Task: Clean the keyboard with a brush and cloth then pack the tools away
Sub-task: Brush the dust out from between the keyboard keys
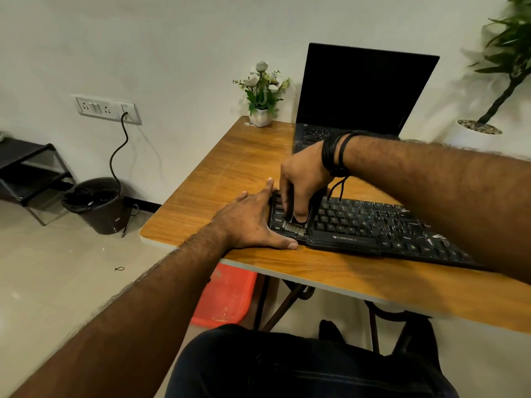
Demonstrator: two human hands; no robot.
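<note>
The right hand [301, 179] holds the brush [297, 222] from above, fingers curled around its dark handle, bristles down on the keys at the left end of the keyboard [373, 228]. The keyboard lies on the counter [230, 168], its long axis running to the right, so the uncleaned keys lie that way. The left hand [253, 222] presses flat, fingers straight, against the keyboard's left edge.

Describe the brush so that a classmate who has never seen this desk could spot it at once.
Start at the wooden table, then find the black keyboard along its near edge. At the keyboard's left end, the right hand grips a small dark brush. Its pale bristles, pressed onto the black keys, set it apart.
</note>
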